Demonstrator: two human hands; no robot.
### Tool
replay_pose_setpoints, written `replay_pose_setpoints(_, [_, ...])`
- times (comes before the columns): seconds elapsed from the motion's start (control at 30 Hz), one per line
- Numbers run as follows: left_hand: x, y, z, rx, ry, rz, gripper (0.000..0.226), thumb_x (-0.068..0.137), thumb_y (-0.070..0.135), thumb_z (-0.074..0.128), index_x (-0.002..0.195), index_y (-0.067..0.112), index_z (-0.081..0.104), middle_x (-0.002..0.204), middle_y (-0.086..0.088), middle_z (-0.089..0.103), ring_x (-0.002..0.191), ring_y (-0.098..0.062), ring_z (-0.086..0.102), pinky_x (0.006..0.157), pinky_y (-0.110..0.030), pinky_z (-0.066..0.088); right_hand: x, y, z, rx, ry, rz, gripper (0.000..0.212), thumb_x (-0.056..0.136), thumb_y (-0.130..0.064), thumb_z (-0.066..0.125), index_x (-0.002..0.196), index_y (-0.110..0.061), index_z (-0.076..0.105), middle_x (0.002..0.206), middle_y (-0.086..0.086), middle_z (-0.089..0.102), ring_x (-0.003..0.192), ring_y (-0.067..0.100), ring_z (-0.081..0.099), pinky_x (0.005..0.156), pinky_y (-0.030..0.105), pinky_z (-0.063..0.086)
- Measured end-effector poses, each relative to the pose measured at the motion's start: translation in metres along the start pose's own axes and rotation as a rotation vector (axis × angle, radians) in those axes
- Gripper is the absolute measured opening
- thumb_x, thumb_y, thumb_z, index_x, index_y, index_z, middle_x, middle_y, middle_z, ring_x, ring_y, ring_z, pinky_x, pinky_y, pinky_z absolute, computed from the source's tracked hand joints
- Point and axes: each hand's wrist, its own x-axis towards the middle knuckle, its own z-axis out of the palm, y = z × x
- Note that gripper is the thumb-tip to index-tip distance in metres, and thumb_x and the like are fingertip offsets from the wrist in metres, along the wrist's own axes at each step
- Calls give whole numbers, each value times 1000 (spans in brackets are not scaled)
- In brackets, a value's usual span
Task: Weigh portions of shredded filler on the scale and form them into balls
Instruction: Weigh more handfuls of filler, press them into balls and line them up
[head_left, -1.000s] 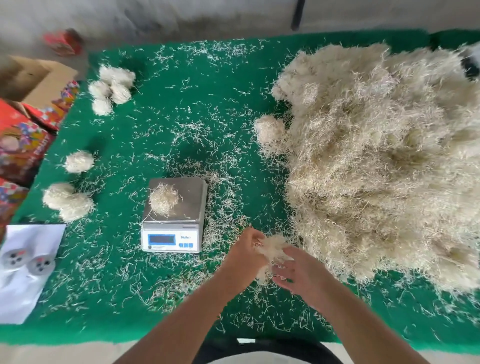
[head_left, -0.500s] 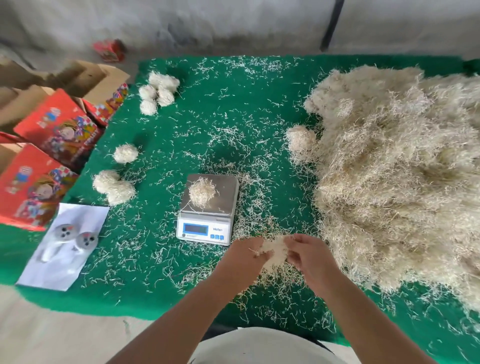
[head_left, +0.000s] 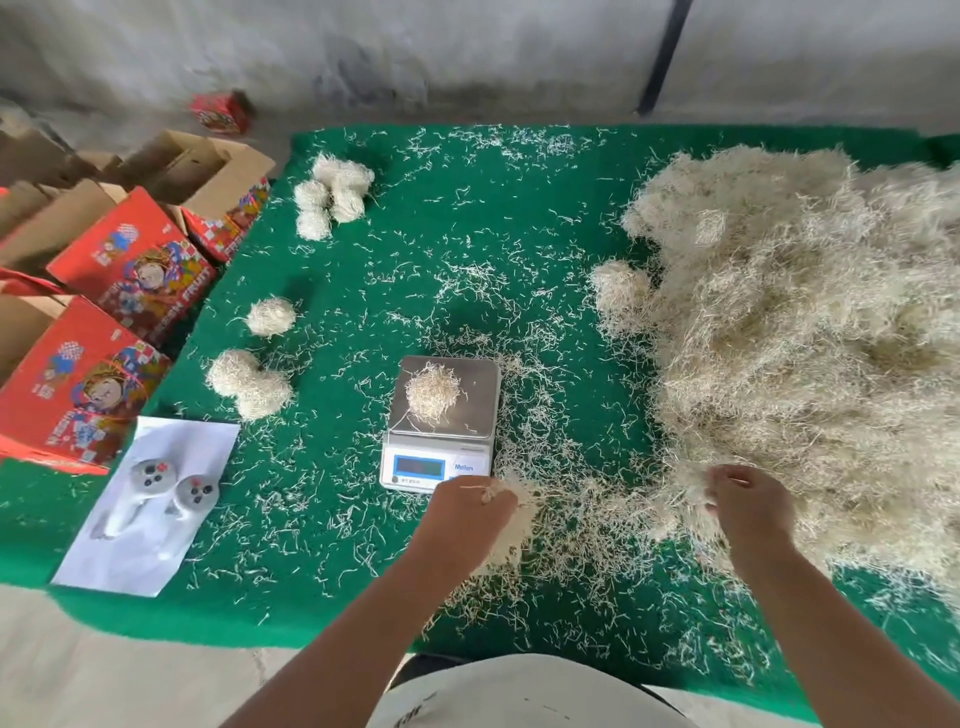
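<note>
Plainly, the scale (head_left: 440, 423) reads "Mellen" on its front and carries one loose wad of filler (head_left: 432, 391). Left of the scale lie seven finished balls (head_left: 332, 193); right of it sprawls the big pile (head_left: 810, 332). Just below the scale, the left hand (head_left: 470, 512) grips a clump (head_left: 511, 525); the right hand (head_left: 748, 504) pinches strands at the pile's edge.

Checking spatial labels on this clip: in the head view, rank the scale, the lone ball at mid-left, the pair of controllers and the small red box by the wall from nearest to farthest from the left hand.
From the left hand:
1. Scale, just beyond it.
2. Pair of controllers, on paper at left.
3. Lone ball, mid-left.
4. Small red box, by the wall.
</note>
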Motion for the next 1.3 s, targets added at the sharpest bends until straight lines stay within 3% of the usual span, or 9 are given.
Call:
replay_pose_setpoints(0.17, [5, 8, 2, -151, -44, -90, 41, 97, 13, 55, 137, 22, 59, 81, 1, 71, 42, -1, 34, 39, -20, 32, -49, -34, 22, -318, -249, -203, 61, 106, -47, 55, 158, -21, 40, 153, 10, 53, 110, 28, 67, 99, 48, 52])
replay_pose_setpoints(0.23, [10, 17, 5, -241, -17, -118, 28, 98, 8, 52, 121, 15, 67, 104, -8, 67, 55, 0, 49, 50, -22, 47, -84, -53, 37, -233, -347, -406, 69, 103, -64, 46, 161, -28, 34, 155, -6, 48, 131, 13, 55, 109, 42, 46])
replay_pose_setpoints(0.33, [21, 32, 12, -433, 17, -285, 11, 99, 6, 51, 95, 6, 61, 98, -14, 70, 84, -20, 67, 70, -34, 60, -132, -78, 60, -105, -556, -578, 77, 92, -87, 33, 158, -47, 30, 133, -47, 43, 119, -24, 47, 99, 21, 45])
replay_pose_setpoints(0.47, [33, 51, 17, -886, 49, -431, 12, 99, 9, 54, 95, 2, 64, 76, -9, 62, 70, -22, 61, 59, -32, 53, -161, -89, 82, -91, -674, -646, 57, 102, -70, 40, 157, -55, 31, 148, -25, 54, 130, -3, 58, 104, 31, 53])
replay_pose_setpoints(0.63, [42, 55, 13, -1149, -308, -427, 36, 79, 17, 58, 114, 8, 52, 102, -15, 60, 88, -24, 60, 71, -42, 58, -148, -77, 83, -190, -515, -591, 31, 109, -38, 48, 137, -31, 60, 79, -17, 73, 55, -1, 63, 48, 16, 49])
replay_pose_setpoints(0.73, [48, 39, -2, -904, -443, -357, 18, 90, 11, 57, 106, 4, 57, 114, -25, 64, 109, -25, 66, 92, -43, 60, -132, -78, 84, -232, -374, -474, 28, 110, -27, 50, 131, -14, 62, 65, 3, 66, 40, 3, 46, 41, 25, 44])
replay_pose_setpoints(0.83, [72, 28, -32, -718, -370, -292, 23, 96, -1, 67, 118, 6, 67, 116, -1, 61, 93, -6, 67, 82, -8, 54, -134, -103, 93, -196, -383, -460, 38, 109, -33, 51, 144, -18, 55, 71, -1, 64, 57, 19, 66, 56, 38, 59])
replay_pose_setpoints(1.0, [107, 34, -95, -374, -71, 5, 22, 87, 16, 84, 101, 26, 70, 103, 6, 77, 89, -15, 78, 90, -39, 62, -129, -163, 127, -83, -353, -545, 45, 101, -35, 67, 145, -34, 54, 96, -8, 69, 46, 4, 51, 44, 21, 48])
replay_pose_setpoints(1.3, [185, -9, -171, -291, 169, 11, 19, 95, 15, 75, 111, 21, 68, 100, 4, 73, 84, -9, 71, 73, -28, 60, -109, -219, 220, -91, -437, -451, 40, 97, 2, 57, 131, -17, 66, 104, -5, 69, 71, 23, 74, 45, 18, 49])
